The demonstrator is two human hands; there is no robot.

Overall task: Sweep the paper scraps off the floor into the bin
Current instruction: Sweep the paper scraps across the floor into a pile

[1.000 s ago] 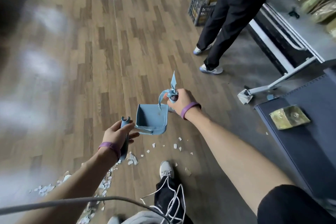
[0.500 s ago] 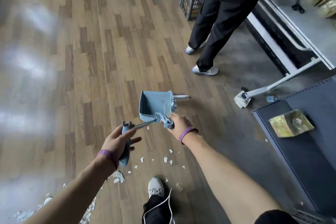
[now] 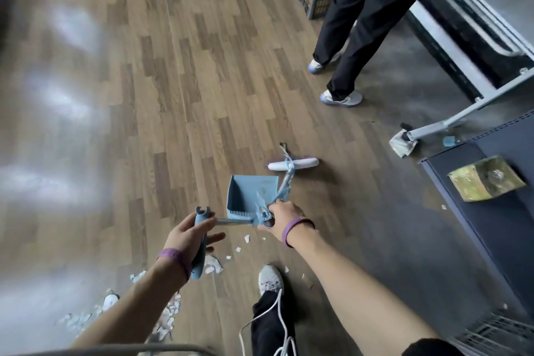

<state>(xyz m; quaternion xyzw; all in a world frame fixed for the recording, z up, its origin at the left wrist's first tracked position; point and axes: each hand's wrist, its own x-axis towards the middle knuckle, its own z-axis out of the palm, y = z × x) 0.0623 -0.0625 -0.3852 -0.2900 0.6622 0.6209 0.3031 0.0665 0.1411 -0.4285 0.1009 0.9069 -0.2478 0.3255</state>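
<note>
Floor [image 3: 57, 101] at left blurred; bystander [image 3: 364, 9] cut off by top edge.

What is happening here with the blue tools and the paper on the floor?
A person is sweeping up. The left hand grips the dustpan by its handle; the right hand grips the broom, whose white head is beyond the pan. Paper scraps lie on the floor by the person's shoe; the pan looks empty. Another person stands farther off.

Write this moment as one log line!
left hand: grips dustpan | right hand: grips broom | paper scraps: on floor
</note>
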